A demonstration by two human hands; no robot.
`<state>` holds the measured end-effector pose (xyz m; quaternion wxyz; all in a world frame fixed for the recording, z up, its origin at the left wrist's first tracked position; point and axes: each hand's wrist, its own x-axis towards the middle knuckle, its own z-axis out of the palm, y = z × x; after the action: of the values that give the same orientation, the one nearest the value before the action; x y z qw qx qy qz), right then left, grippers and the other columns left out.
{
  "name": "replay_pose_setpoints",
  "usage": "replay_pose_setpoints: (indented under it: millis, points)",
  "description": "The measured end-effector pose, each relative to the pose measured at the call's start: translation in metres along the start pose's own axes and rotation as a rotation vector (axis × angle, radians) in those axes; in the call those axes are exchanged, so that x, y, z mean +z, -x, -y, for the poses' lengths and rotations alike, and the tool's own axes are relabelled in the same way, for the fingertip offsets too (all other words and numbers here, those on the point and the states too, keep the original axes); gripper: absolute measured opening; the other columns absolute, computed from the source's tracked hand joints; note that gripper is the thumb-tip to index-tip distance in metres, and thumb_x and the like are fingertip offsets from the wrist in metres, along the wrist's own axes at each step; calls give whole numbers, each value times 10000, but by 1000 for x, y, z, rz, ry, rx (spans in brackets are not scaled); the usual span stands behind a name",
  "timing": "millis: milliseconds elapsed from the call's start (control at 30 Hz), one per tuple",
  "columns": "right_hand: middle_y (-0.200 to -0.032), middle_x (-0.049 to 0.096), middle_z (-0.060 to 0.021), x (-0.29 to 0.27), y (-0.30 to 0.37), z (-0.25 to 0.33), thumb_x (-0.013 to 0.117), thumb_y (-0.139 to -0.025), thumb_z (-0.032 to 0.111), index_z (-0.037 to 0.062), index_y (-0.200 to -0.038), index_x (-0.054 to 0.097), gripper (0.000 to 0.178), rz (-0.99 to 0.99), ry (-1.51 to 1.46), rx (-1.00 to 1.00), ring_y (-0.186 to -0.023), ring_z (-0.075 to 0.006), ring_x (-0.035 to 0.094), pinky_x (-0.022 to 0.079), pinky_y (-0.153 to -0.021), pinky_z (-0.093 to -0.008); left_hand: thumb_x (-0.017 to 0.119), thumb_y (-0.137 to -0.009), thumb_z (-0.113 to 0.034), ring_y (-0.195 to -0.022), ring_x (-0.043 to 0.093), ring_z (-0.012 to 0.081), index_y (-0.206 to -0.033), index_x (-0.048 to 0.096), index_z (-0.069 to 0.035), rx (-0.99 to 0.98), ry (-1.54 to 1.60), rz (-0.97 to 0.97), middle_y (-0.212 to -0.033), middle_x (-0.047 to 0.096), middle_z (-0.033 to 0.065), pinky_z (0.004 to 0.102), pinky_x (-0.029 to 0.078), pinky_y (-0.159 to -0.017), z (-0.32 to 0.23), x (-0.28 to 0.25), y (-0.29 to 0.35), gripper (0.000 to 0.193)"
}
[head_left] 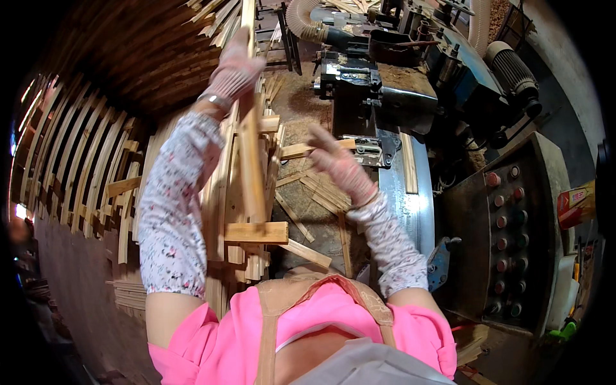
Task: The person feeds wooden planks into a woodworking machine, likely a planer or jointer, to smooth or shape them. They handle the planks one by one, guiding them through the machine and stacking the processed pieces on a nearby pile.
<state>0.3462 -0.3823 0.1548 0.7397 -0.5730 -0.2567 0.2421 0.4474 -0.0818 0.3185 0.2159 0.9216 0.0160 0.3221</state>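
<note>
My left hand (236, 70), in a pale knitted glove, is far out at the upper left, closed on a long wooden strip (251, 160). The strip runs from the top of the view down past my wrist toward the stacked wood. My right hand (341, 168), gloved too and slightly blurred, is raised in the middle with its fingers stretched out and nothing in them. Beyond its fingertips, a short wooden piece (296, 151) reaches toward the machine's metal bed (404, 215). Another wooden strip (409, 163) lies on that bed.
Left of me are stacked wooden strips (77, 160), with a short crosspiece (256, 232) close to my body. Scrap strips (324, 192) litter the floor between stack and machine. A button panel (507, 240) stands at the right; a hose (301, 19) and motor (513, 70) are farther back.
</note>
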Motion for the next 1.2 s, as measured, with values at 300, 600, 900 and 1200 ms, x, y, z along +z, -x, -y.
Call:
replay_pose_setpoints:
  millis: [300,600,900,1200]
  points:
    - [-1445,615,-220,26,141,-40,763,-932,134,23,-1587,486,719,-760,714,-100,-1335,-341,603,474,-1147,-416,751,-901,-352,-1463,502,413,-1663,294,-59,88,683,264,-1612,447,305,436,439,-1208,-106,72,79,936]
    - [-1435,641,-153,58,383,-122,732,-910,267,150,-1501,572,624,-1112,1714,420,-1188,-415,627,516,-961,-557,774,-893,-261,-1523,443,362,-1634,400,-83,-90,-46,670,-1609,493,231,457,383,-1277,32,-24,152,849]
    - [-1359,666,-147,-100,236,-136,738,-942,218,178,-1558,522,654,-1364,1552,440,-1161,-387,640,521,-988,-504,757,-842,-206,-1444,502,400,-1567,447,-72,110,-465,616,-1554,517,238,474,436,-1192,73,-49,209,800]
    - [-1283,670,-208,1,333,-129,762,-913,215,132,-1572,515,709,-1243,1570,474,-1165,-442,619,504,-999,-545,787,-791,-106,-1255,601,397,-1417,529,-128,41,-474,686,-1288,571,189,491,513,-1069,49,-54,198,678]
